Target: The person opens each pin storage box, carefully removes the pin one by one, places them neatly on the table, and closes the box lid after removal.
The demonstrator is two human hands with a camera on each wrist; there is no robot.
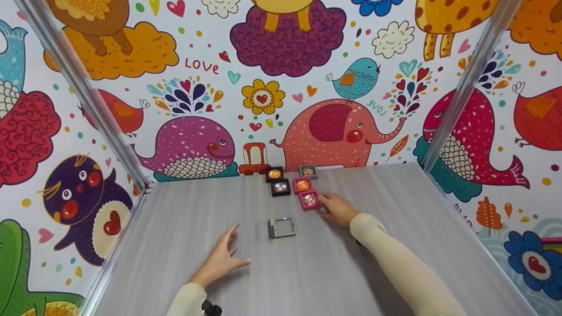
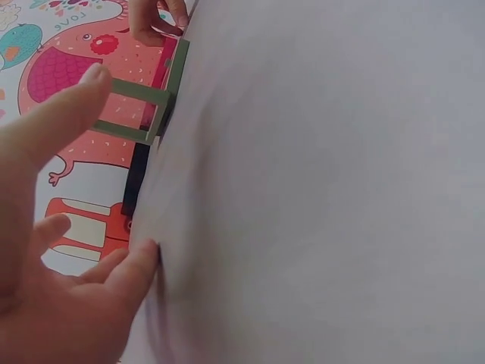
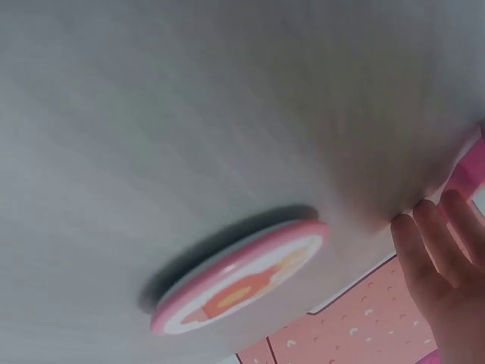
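Right hand point(image 1: 337, 210) is touching the small pink square box point(image 1: 309, 199), fingers curled, grip unclear; left hand point(image 1: 222, 256) is resting open on the grey bench point(image 1: 395, 228). Nudging could scatter neighbouring boxes.

Grey wood-grain table point(image 1: 395, 245) bears five small framed tiles point(image 1: 303, 184) and a grey frame point(image 1: 282, 227).

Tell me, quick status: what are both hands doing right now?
Left hand open, flat on table. Right hand touching nearest pink box, grip unclear. Grey frame lies between hands, untouched.
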